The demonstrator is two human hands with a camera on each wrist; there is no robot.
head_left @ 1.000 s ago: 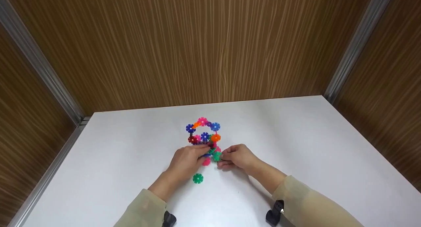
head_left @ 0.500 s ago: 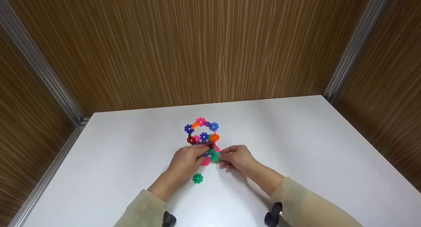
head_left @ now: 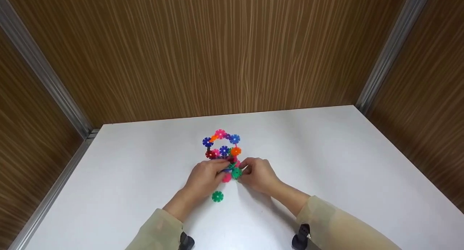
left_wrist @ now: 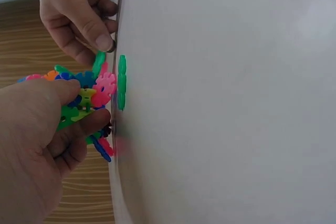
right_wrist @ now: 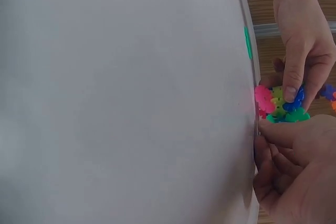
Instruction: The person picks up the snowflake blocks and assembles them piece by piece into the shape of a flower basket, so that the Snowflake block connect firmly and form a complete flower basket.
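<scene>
A basket-like build of colourful interlocking flower discs (head_left: 224,150) stands on the white table, with an arched loop of discs on its far side. My left hand (head_left: 204,175) grips its near left part, the thumb on a blue disc (right_wrist: 295,99) in the right wrist view. At the build's right side, my right hand (head_left: 259,174) pinches the edge of a green disc (head_left: 236,173) between thumb and index finger. A pink disc (head_left: 227,177) shows low at the front between the hands. My left fingers hide part of the build.
One loose green disc (head_left: 217,196) lies on the white table (head_left: 145,192), just in front of the build and close to my left wrist. Wood-grain panels (head_left: 232,54) enclose the table at the back and both sides.
The build has shifted slightly left. My right hand has moved a little left with it, and its fingers have curled in closer behind the green disc. The left hand keeps its grip.
</scene>
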